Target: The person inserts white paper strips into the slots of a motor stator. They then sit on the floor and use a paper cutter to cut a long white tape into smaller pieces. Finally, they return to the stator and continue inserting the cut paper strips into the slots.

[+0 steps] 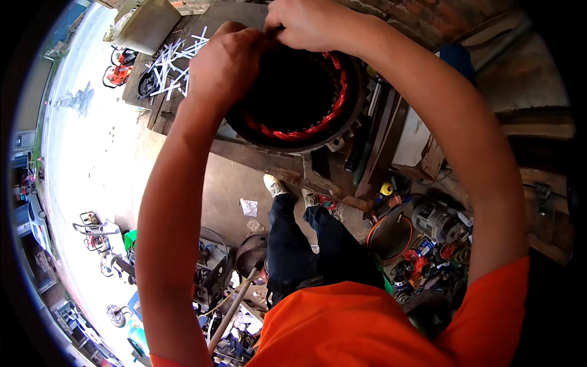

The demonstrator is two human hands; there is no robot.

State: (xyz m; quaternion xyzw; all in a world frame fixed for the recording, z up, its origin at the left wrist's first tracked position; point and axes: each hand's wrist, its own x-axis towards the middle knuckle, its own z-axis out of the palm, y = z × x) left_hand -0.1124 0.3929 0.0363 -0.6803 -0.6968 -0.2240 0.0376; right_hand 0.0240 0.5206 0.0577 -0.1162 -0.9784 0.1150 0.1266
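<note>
A round motor stator point(293, 145) with a dark iron body lies on the wooden workbench in front of me. Red copper windings point(335, 104) run round its inner rim, and its hollow middle is in deep shadow. Both my hands meet over its far edge. My left hand point(226, 66) is closed at the far left of the rim, knuckles up. Beside it, my right hand point(304, 25) is closed too, its thumb and fingers pinched together near the left fingertips. Whatever lies between the fingers of either hand is hidden.
White narrow strips point(173, 61) lie scattered on the bench left of the stator, near a black round part point(147, 84). Hand tools point(374, 96) lie to its right. On the floor are a grey electric motor point(435, 220), a paper scrap point(249, 207) and mixed parts.
</note>
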